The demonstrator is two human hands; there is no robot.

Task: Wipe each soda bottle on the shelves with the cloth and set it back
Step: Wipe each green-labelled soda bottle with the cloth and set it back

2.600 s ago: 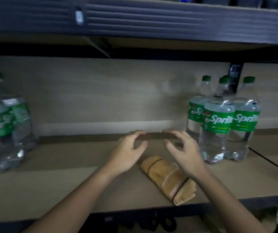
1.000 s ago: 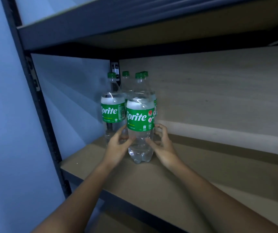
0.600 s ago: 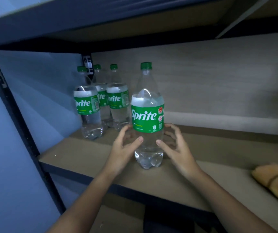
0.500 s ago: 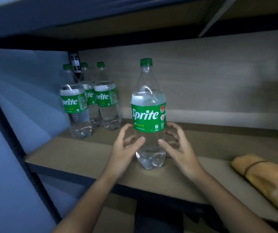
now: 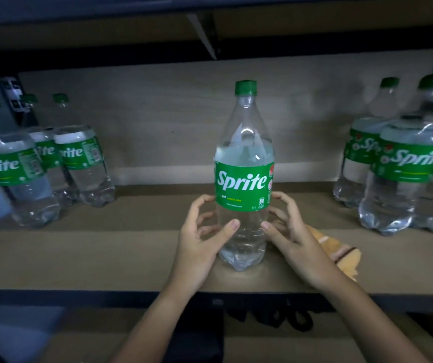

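A clear Sprite bottle [image 5: 244,158] with a green label and green cap stands upright at the middle of the wooden shelf [image 5: 79,258]. My left hand [image 5: 199,244] and my right hand [image 5: 291,239] grip its lower body from either side, thumbs on the front and fingers curled round behind. I cannot tell whether its base touches the board. A rolled tan cloth [image 5: 343,255] lies on the shelf just behind my right wrist, partly hidden by it.
Three Sprite bottles [image 5: 79,163] stand at the shelf's left end and several more Sprite bottles [image 5: 403,176] at the right end. An upper shelf with a metal bracket [image 5: 204,35] hangs close overhead. Dark objects [image 5: 275,315] sit below the front edge.
Both hands carried one bottle rightward from the left group to the middle of the shelf. The cloth, earlier off to the right, now lies right behind my right wrist.
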